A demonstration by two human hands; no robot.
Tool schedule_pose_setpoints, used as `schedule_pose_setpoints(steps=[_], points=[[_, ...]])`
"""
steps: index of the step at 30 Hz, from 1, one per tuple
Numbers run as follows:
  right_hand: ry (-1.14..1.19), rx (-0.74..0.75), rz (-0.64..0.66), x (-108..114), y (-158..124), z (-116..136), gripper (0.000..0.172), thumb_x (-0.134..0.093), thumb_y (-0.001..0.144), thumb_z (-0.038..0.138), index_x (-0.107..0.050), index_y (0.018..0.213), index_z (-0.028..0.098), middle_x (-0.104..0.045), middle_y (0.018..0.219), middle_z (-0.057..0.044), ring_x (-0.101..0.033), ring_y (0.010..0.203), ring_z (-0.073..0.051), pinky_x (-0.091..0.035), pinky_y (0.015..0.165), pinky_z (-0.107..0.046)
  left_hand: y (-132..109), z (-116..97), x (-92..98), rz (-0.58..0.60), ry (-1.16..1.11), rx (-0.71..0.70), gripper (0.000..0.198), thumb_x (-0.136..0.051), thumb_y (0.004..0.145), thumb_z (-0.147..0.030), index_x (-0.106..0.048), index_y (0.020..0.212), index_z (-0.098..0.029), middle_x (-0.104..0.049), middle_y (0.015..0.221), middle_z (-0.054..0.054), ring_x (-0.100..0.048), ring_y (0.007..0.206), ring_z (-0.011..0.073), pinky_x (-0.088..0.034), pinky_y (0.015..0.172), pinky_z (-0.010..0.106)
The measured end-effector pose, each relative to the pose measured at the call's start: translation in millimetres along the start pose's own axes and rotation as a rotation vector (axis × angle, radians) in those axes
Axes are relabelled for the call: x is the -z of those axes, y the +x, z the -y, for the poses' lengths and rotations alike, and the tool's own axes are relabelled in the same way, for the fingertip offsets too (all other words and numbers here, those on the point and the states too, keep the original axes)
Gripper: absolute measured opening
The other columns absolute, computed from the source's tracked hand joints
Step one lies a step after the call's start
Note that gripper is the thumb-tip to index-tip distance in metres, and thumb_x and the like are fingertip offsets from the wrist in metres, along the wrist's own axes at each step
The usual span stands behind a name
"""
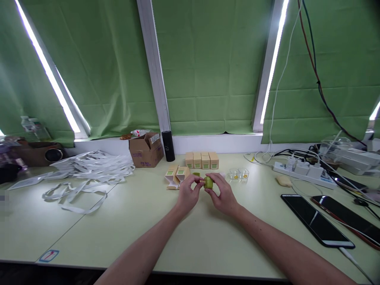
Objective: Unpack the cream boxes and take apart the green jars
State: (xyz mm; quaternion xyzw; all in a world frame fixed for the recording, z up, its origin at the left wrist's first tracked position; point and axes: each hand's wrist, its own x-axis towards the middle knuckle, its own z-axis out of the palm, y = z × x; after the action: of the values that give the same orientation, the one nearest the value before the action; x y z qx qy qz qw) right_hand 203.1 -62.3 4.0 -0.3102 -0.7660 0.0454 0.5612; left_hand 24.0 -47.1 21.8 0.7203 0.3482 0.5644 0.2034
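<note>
One small green object [208,182] sits just below frame centre, between left hand [189,192] and right hand [222,194].
Left thumb and forefinger pinch together, seemingly on a thin pale loop [202,181]; right thumb and fingers, parted by the object's width, grip it, apparently for steadiness. Open cartons [177,175] stand near, perhaps for reach.

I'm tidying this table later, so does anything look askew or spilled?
The white straps at the left lie in a loose, tangled heap, and the cables around the power strip are jumbled; both look messy compared with the neat row of four small boxes. No spill shows.
</note>
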Motion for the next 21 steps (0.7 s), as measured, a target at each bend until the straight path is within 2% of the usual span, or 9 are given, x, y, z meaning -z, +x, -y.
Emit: schedule_pose_setpoints(steps=[21], points=[[0.011,0.004,0.029,-1.6,-1.5,-1.5,0.041,-0.060,0.097,0.022,-0.054,0.138,0.026,-0.065,0.124,-0.013,-0.066,0.114,-0.029,-0.059,0.096,-0.048,-0.4,2.9,2.0,0.034,0.017,0.014,0.009,-0.066,0.091,-0.027,-0.070,0.086,-0.021,-0.073,0.086,0.004,-0.068,0.081,0.0201,-0.051,0.076,0.032]])
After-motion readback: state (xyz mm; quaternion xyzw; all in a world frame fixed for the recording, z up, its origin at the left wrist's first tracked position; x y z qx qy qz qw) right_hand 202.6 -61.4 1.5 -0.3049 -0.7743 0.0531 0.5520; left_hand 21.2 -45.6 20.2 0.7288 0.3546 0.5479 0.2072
